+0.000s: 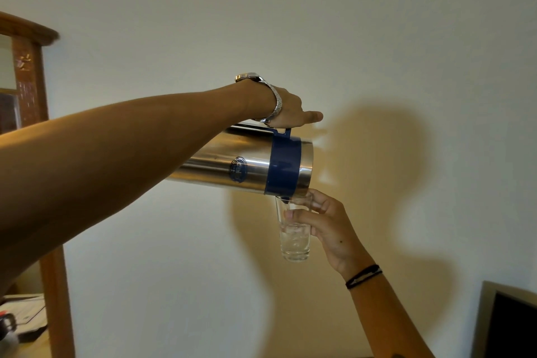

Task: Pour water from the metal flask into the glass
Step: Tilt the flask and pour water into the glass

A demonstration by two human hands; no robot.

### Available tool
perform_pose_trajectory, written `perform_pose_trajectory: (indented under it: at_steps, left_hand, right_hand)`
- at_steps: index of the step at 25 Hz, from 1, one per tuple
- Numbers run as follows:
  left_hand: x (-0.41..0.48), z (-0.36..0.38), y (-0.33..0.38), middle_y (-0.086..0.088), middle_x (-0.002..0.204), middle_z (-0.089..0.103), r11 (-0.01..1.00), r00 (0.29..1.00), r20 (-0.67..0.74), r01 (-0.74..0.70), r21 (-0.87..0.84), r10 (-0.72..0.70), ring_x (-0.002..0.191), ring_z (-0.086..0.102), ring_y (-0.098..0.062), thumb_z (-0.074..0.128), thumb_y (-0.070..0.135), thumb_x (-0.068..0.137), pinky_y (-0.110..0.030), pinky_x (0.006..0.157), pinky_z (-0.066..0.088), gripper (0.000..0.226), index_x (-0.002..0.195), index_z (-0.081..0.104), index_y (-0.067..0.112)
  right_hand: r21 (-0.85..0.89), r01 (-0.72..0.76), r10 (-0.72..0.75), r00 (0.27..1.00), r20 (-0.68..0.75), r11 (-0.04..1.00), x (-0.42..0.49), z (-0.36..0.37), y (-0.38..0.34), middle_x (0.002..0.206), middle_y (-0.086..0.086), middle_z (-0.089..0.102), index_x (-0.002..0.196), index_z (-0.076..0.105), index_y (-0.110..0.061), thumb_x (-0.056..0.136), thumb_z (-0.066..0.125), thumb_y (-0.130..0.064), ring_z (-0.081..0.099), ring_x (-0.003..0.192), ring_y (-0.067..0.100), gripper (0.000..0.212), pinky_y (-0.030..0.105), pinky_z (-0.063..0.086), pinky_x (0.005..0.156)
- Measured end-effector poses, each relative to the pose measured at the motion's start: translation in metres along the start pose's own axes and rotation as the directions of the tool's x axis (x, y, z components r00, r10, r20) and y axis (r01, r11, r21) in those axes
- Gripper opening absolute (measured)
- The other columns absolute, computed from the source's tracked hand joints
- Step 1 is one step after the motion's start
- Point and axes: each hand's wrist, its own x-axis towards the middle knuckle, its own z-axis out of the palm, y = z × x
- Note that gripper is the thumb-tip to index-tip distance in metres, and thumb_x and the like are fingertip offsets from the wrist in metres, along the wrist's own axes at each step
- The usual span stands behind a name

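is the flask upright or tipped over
Tipped: the metal flask lies nearly horizontal, its mouth down over the glass rim.

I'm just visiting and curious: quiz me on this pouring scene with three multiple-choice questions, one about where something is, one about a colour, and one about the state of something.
1. Where is the glass relative to the metal flask?
A. Under the flask's mouth
B. Behind the flask's base
C. Standing on a table

2. What colour is the band near the flask's mouth?
A. Red
B. Blue
C. Green

3. How is the flask held?
A. Upright
B. Upside down
C. Tipped nearly on its side

Answers:
1 A: the right hand holds the glass in the air, rim right below the flask's mouth.
2 B: a dark blue band circles the steel body, matching the handle piece.
3 C: the left hand grips the handle on top, and the body lies close to level, mouth slightly down; the glass is partly filled.
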Motion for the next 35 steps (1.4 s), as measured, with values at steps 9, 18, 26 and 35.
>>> perform_pose_trajectory:
  at_steps: [9,18,26,35]
  left_hand:
    - [-0.003,0.001,0.003,-0.008,0.064,0.052,1.0,1.0,0.0,0.0,-0.01,0.0,0.06,0.052,-0.024,0.009,0.076,0.098,-0.032,0.058,0.03,0.084,0.066,0.051,0.011]
    - [-0.009,0.014,-0.003,-0.007,0.063,0.053,0.993,1.0,0.003,0.025,-0.113,-0.025,0.058,0.051,-0.023,0.011,0.078,0.097,-0.033,0.058,0.031,0.083,0.065,0.049,0.012]
    - [-0.012,0.033,-0.023,-0.005,0.058,0.05,0.967,0.997,-0.021,0.064,-0.248,-0.071,0.054,0.049,-0.022,0.008,0.08,0.096,-0.033,0.062,0.037,0.085,0.063,0.05,0.013]
    - [-0.055,0.114,-0.076,-0.026,0.096,0.074,0.476,0.927,-0.036,0.159,-0.865,-0.373,0.081,0.068,-0.04,0.02,0.08,0.095,-0.045,0.077,0.052,0.092,0.103,0.071,0.003]
  right_hand:
    - [0.006,0.011,-0.011,1.0,-0.001,1.0,-0.003,-0.003,0.001,0.121,0.008,0.085,0.117,0.084,-0.024,0.069,0.096,-0.025,0.077,0.12,0.04,0.05,0.073,0.057,0.109]
    - [-0.019,0.007,-0.007,1.0,0.016,1.0,-0.006,-0.003,0.002,0.12,0.004,0.087,0.119,0.084,-0.029,0.067,0.097,-0.03,0.082,0.113,0.03,0.053,0.061,0.062,0.108]
    - [-0.027,0.013,-0.012,1.0,0.018,1.0,-0.001,0.003,0.006,0.118,0.006,0.087,0.123,0.082,-0.024,0.065,0.097,-0.028,0.082,0.11,0.027,0.06,0.053,0.064,0.104]
    - [0.03,-0.023,0.023,1.0,0.002,0.999,0.019,-0.004,0.0,0.122,0.009,0.086,0.125,0.081,-0.024,0.057,0.099,-0.026,0.08,0.117,0.035,0.07,0.065,0.063,0.106]
